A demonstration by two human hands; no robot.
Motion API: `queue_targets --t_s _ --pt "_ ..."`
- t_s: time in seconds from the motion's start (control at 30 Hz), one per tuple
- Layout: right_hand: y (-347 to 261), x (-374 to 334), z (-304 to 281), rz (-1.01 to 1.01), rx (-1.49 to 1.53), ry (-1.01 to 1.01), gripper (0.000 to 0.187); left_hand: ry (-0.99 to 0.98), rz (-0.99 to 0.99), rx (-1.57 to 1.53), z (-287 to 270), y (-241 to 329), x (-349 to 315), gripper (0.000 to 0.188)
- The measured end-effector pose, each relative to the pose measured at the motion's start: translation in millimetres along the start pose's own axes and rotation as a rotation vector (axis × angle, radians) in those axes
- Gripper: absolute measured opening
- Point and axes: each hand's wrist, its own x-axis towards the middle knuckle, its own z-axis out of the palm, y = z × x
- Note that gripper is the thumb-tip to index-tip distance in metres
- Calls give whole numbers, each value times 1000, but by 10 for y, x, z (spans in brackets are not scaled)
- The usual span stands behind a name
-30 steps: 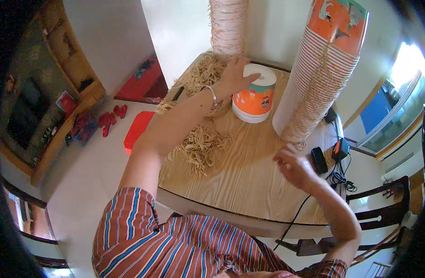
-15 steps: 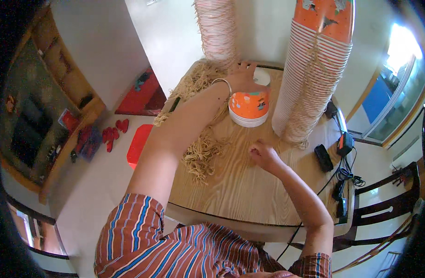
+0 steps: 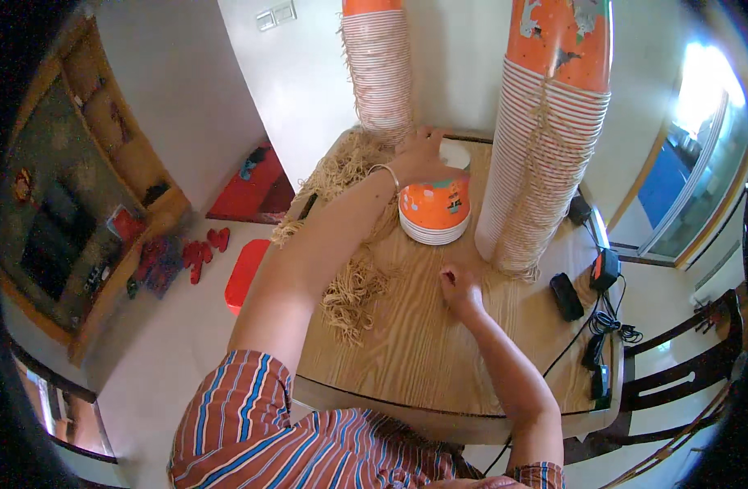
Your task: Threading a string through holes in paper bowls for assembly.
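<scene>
My left hand (image 3: pixel 423 159), a pale bracelet at its wrist, reaches past the near left side of a short stack of upturned orange paper tubs (image 3: pixel 435 205) with white rims. Its fingers are apart, near the foot of the left tall stack of tubs (image 3: pixel 378 77); I see nothing held. A white round surface (image 3: pixel 455 155) shows just behind the short stack. Nearer to me, my right hand (image 3: pixel 462 292) is closed above the table; what its fingers hold, if anything, is hidden. Tan strings (image 3: pixel 354 297) lie in a loose heap under my left forearm.
A taller tub stack (image 3: pixel 541 155), strings hanging down it, stands at the right of the wooden table (image 3: pixel 415 359). More strings (image 3: pixel 341 167) lie far left. A black case (image 3: pixel 566 297), adapters and cables sit at the right edge. A red stool (image 3: pixel 248 277) and dark chair (image 3: pixel 675 375) flank the table.
The view has tilted up slightly, so the tabletop sits lower. My left fingers have lowered behind the short stack. My right hand stays closed, a little more upright.
</scene>
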Motion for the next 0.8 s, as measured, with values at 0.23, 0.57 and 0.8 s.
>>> queue_targets --t_s 0.23,0.57,0.8 --pt "-258 -103 -112 132 31 19 10 124 86 14 -255 176 -93 111" --pt "-431 -140 -199 92 66 117 16 51 49 -20 -568 108 -50 111" --pt "-338 -149 -145 186 34 60 20 68 -3 -53 -813 114 42 111"
